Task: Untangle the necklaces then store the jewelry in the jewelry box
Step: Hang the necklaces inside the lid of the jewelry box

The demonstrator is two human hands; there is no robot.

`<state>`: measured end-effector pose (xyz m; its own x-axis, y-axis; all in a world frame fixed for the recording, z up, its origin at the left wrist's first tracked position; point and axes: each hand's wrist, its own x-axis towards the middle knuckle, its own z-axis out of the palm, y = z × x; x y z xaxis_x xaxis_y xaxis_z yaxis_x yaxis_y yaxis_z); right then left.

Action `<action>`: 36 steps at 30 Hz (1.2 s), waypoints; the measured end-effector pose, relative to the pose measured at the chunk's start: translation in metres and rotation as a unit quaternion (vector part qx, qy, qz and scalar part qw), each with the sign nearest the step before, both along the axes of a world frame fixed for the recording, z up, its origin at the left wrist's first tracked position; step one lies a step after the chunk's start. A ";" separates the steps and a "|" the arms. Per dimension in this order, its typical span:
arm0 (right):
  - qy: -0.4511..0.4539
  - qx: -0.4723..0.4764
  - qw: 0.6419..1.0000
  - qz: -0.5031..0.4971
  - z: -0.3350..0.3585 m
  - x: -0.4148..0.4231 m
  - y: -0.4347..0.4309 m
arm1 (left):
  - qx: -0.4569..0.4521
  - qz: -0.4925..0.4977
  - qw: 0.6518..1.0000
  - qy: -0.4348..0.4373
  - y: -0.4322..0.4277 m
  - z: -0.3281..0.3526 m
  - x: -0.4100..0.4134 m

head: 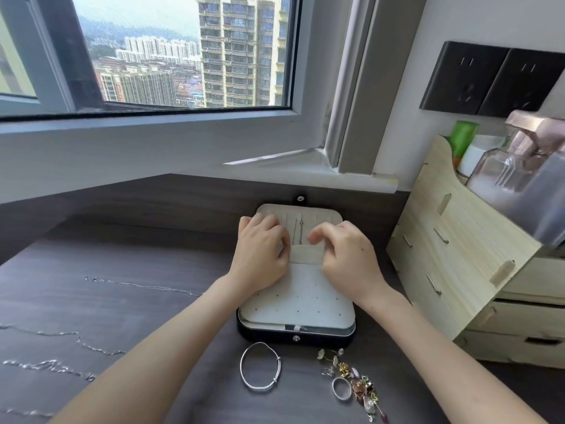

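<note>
At the left, loose chains (pixel 143 286) lie stretched apart on the surface (pixel 183 240), probably so that they do not knot again. Your left hand (pixel 263 252) curls at the pocket edge of the open jewelry box (pixel 296 335). Your right hand (pixel 345 255) curls beside a hanging necklace (pixel 301 231). What either one pinches, I cannot tell. The bracelet (pixel 258 388), ring (pixel 333 388) and earrings (pixel 362 385) wait near the box front.
</note>
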<state>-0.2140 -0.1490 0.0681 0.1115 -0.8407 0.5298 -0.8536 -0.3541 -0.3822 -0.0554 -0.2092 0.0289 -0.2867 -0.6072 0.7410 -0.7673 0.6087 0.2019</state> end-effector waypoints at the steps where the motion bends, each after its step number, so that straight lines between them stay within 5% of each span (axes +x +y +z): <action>1: 0.002 0.002 1.000 0.005 0.000 0.001 0.003 | 0.017 0.013 1.000 -0.009 -0.001 0.000 -0.001; 11: 0.087 -0.102 0.984 0.118 -0.003 0.066 0.037 | 0.156 0.051 0.983 0.078 0.027 0.041 0.070; 14: 0.133 -0.076 0.978 0.143 -0.013 0.096 0.032 | 0.236 0.071 0.966 0.081 0.042 0.048 0.109; 18: 0.305 -0.019 0.948 0.090 -0.016 0.130 0.016 | 0.323 0.103 0.940 0.025 0.057 0.041 0.141; 22: 0.377 0.061 0.923 0.052 -0.024 0.147 0.001 | 0.322 0.130 0.938 -0.002 0.062 0.029 0.158; 28: 0.431 0.061 0.899 0.044 -0.031 0.153 -0.001 | 0.333 0.085 0.939 0.031 0.066 0.021 0.162; 33: 0.232 0.107 0.961 0.102 -0.016 0.145 0.004 | 0.348 0.032 0.935 0.059 0.072 0.022 0.159; 36: 0.087 0.167 0.968 0.164 0.006 0.136 0.016 | 0.361 -0.037 0.927 0.094 0.080 0.028 0.153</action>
<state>-0.0776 -0.1335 0.0736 0.4640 -0.8665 0.1838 -0.7784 -0.4979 -0.3823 0.0977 -0.1296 0.0572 -0.2547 -0.9482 0.1897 -0.6388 0.3122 0.7032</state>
